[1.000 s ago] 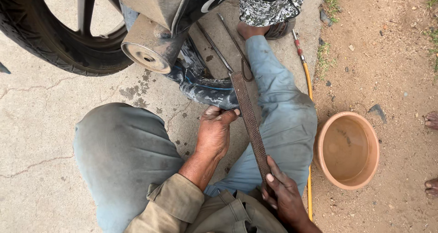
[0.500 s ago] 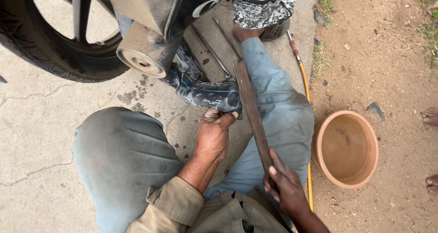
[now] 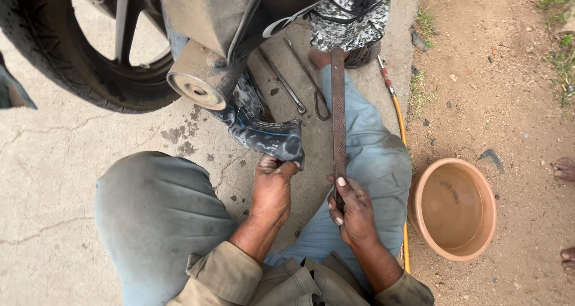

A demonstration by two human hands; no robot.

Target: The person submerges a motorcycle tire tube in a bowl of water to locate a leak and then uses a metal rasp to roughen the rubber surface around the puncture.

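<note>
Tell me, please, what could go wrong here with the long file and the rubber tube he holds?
The right hand grips the long metal file low at one end, so its far end could swing into the foot beyond. The left hand pinches the black rubber tube by its edge only; it might slip free. The clay bowl sits close beside his right knee and could be knocked.

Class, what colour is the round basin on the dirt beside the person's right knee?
The basin is terracotta orange-brown, slightly paler inside. It shows best, and only, in the head view.
</note>
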